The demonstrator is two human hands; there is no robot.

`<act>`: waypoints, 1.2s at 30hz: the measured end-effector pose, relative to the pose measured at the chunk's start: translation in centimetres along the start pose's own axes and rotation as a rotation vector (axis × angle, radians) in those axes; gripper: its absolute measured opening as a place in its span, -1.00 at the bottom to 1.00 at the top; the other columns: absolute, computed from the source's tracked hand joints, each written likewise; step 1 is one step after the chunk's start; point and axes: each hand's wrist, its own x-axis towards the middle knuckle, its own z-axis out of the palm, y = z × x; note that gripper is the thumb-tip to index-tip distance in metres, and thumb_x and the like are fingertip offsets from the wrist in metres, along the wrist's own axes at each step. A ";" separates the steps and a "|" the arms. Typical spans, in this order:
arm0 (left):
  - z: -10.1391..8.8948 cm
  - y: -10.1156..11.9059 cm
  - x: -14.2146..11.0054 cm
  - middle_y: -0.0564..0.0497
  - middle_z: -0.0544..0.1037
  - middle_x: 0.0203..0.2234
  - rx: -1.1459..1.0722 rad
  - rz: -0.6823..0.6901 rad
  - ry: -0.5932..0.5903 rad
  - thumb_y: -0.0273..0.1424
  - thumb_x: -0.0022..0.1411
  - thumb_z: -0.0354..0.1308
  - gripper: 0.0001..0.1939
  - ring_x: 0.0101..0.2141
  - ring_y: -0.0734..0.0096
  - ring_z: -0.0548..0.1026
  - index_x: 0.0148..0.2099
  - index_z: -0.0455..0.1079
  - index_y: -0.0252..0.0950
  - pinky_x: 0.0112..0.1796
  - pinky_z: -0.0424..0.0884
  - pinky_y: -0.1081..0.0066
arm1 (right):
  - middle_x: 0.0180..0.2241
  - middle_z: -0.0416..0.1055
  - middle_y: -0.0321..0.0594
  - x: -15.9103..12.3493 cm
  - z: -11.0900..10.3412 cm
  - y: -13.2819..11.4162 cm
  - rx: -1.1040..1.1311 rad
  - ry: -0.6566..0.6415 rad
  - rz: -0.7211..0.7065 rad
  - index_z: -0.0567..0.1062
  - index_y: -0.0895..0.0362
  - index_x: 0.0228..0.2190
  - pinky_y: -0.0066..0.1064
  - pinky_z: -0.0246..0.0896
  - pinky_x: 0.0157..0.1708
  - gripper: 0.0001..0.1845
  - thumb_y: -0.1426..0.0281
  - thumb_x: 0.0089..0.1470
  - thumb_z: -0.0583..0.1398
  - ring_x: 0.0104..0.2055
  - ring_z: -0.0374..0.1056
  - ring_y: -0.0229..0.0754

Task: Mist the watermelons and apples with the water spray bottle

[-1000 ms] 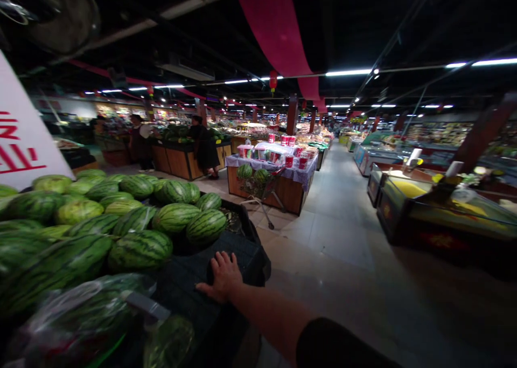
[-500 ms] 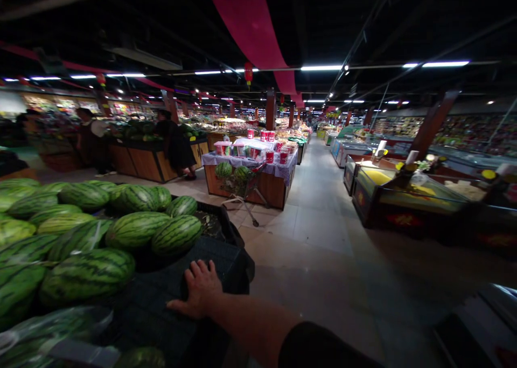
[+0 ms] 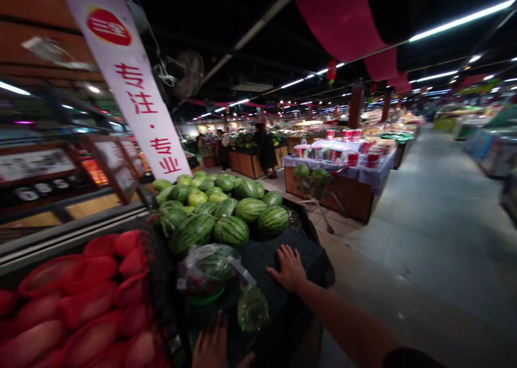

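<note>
My right hand [image 3: 288,268] lies palm down with fingers spread on the dark top of the display stand [image 3: 269,249], just in front of a striped watermelon [image 3: 273,220]. Low in the view, my left hand [image 3: 213,344] is partly cut off by the lower edge; its fingers are stretched out over the dark surface. Between the hands sit a watermelon in a clear plastic bag [image 3: 212,265] and a smaller round yellowish-green item [image 3: 252,309], whose kind I cannot make out. Neither hand holds anything. More watermelons are heaped behind.
Red-wrapped produce [image 3: 86,298] fills the display at left, below a tall white banner [image 3: 133,82]. Ahead, a shopping cart [image 3: 317,185] with watermelons stands against a cloth-covered table [image 3: 343,190]. Two people stand farther back. A tiled aisle [image 3: 424,222] runs along the right.
The view has turned left, bringing in the banner and red-wrapped produce. My left hand has come into view at the bottom. My right hand still rests on the dark stand.
</note>
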 end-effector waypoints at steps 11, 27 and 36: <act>3.0 -0.8 -2.7 -0.25 0.54 0.43 0.043 0.021 0.073 0.21 0.11 0.39 0.02 0.34 -0.22 0.57 0.46 0.45 -0.26 0.32 0.47 -0.09 | 0.62 0.02 0.02 -0.3 2.0 0.4 -0.133 0.002 -0.010 0.32 0.19 0.55 0.13 -0.32 0.64 0.02 -0.29 0.46 -0.04 0.67 -0.14 0.22; 4.2 -1.8 -2.7 -0.24 0.62 0.34 0.075 0.138 0.238 0.26 0.17 0.33 0.03 0.28 -0.14 0.57 0.48 0.36 -0.25 0.28 0.38 0.01 | 0.61 0.06 0.06 -0.4 1.8 0.2 -0.124 0.014 -0.040 0.32 0.26 0.53 0.22 -0.28 0.62 0.06 -0.31 0.46 -0.03 0.66 -0.10 0.25; 5.0 -2.2 -2.5 -0.28 0.62 0.34 0.066 0.146 0.265 0.25 0.21 0.32 -0.01 0.27 -0.15 0.58 0.46 0.38 -0.28 0.25 0.39 -0.01 | 0.61 0.05 0.08 -0.2 1.1 -0.1 -0.078 -0.007 -0.029 0.31 0.27 0.54 0.21 -0.30 0.63 0.06 -0.30 0.46 0.02 0.67 -0.13 0.25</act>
